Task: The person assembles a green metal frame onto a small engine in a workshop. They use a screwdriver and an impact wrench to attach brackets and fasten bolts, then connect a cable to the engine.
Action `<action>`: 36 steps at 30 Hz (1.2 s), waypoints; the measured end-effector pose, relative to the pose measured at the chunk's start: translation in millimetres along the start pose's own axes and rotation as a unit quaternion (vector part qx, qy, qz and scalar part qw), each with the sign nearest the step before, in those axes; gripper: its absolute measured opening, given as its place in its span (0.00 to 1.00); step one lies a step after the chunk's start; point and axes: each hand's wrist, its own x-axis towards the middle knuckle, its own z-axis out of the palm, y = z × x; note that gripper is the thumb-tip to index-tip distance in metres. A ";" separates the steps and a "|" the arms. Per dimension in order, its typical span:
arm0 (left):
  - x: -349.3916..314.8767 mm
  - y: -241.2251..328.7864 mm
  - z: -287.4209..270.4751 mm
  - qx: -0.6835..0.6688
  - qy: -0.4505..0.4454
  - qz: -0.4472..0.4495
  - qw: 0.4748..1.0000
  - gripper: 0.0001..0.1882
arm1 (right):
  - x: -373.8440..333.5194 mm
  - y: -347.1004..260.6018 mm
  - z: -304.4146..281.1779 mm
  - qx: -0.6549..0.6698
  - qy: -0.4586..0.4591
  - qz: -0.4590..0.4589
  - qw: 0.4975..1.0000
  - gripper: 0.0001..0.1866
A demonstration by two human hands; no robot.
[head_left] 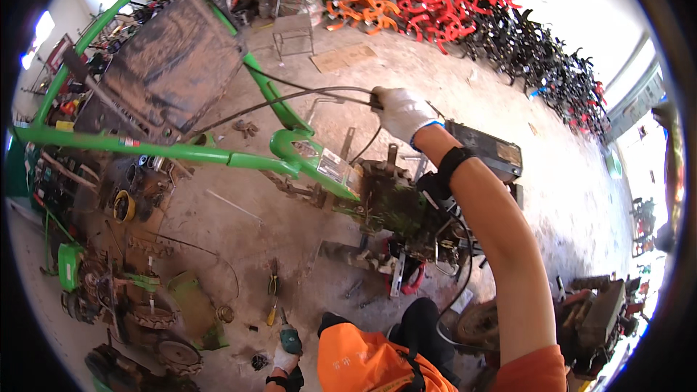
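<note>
My right hand, in a white glove, reaches forward over the machine and is closed on dark control cables. These cables arc left toward the green handlebar frame of a walk-behind tiller. Below that hand sits the tiller's dirty gearbox and engine body, with a dark box-shaped part to its right. Low in the view, my gloved left hand is wrapped round a teal power drill, held beside my orange apron. A mud-covered plate is fixed within the green frame.
A yellow-handled screwdriver lies on the concrete floor near the drill. Another green machine with wheels stands at left. Piles of red curved blades and black blades line the back. More machinery stands at right.
</note>
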 end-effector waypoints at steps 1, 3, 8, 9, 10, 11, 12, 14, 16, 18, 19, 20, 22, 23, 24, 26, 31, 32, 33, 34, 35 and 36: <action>-12.0 7.9 -10.1 -0.009 -0.001 0.007 1.000 0.23 | -2.5 -2.7 -10.6 0.011 -0.036 0.014 0.999 0.16; -41.2 16.2 -32.3 0.038 -0.005 0.012 0.999 0.20 | -10.3 -5.4 -36.0 0.023 -0.081 0.003 0.996 0.23; -85.8 30.8 -78.5 0.074 -0.114 -0.121 0.983 0.15 | -72.9 -34.8 -70.6 0.123 -0.135 0.044 0.982 0.38; -92.8 31.9 -86.4 0.064 -0.140 -0.172 0.973 0.14 | -86.5 -39.4 -66.7 0.143 -0.105 0.057 0.982 0.38; -94.6 36.1 -93.7 0.063 -0.161 -0.184 0.968 0.17 | -98.3 -38.8 -61.8 0.120 -0.156 0.092 0.976 0.38; -99.2 39.4 -99.9 0.064 -0.187 -0.205 0.959 0.20 | -102.3 -39.8 -50.5 0.112 -0.132 0.112 0.979 0.36; -107.5 42.8 -105.1 0.081 -0.208 -0.234 0.946 0.23 | -108.6 -32.5 -42.2 0.087 -0.118 0.107 0.983 0.32; -124.7 56.4 -113.3 0.145 -0.180 -0.219 0.948 0.21 | -116.1 -13.8 -27.3 0.065 -0.152 0.117 0.979 0.22; -138.7 80.5 -123.1 0.220 -0.147 -0.184 0.947 0.22 | -117.1 8.5 -23.3 0.045 -0.206 0.083 0.974 0.15; -154.7 106.7 -129.7 0.233 -0.133 -0.183 0.946 0.25 | -126.2 21.7 -26.2 0.120 -0.170 0.078 0.975 0.17; -165.3 116.1 -136.3 0.256 -0.128 -0.189 0.939 0.26 | -137.5 23.1 -28.1 0.169 -0.167 0.054 0.970 0.18; -169.9 126.1 -138.0 0.242 -0.108 -0.219 0.939 0.26 | -144.4 26.2 -30.2 0.220 -0.138 0.022 0.965 0.19; -176.8 138.0 -138.2 0.226 -0.104 -0.197 0.948 0.26 | -165.4 14.9 -21.7 0.203 -0.145 -0.012 0.968 0.20; -180.3 138.9 -139.4 0.232 -0.095 -0.197 0.948 0.26 | -170.5 11.9 -15.7 0.198 -0.206 -0.003 0.958 0.20; -182.6 137.9 -137.9 0.223 -0.091 -0.167 0.956 0.25 | -169.5 10.4 -8.5 0.218 -0.245 0.062 0.943 0.18; -191.2 128.9 -134.2 0.190 -0.053 -0.130 0.972 0.24 | -161.3 24.2 -1.8 0.147 -0.188 0.062 0.969 0.16; -229.8 105.2 -117.5 0.142 -0.040 -0.105 0.983 0.17 | -165.2 45.6 -4.9 0.083 -0.272 0.001 0.959 0.15; -238.5 106.5 -111.4 0.123 -0.037 -0.110 0.986 0.16 | -182.0 41.1 -7.9 0.169 -0.264 0.036 0.949 0.15; -248.9 109.7 -106.4 0.116 -0.035 -0.124 0.985 0.16 | -192.4 31.6 -4.5 0.196 -0.263 0.048 0.943 0.15; -260.0 115.5 -100.3 0.066 -0.019 -0.131 0.989 0.16 | -200.8 28.2 -1.2 0.208 -0.234 0.058 0.948 0.15; -271.2 122.6 -90.8 0.028 -0.004 -0.146 0.989 0.17 | -205.4 27.6 3.3 0.244 -0.175 0.047 0.953 0.14; -282.0 130.3 -79.5 -0.006 0.017 -0.164 0.986 0.18 | -203.8 32.9 7.9 0.205 -0.156 0.039 0.965 0.13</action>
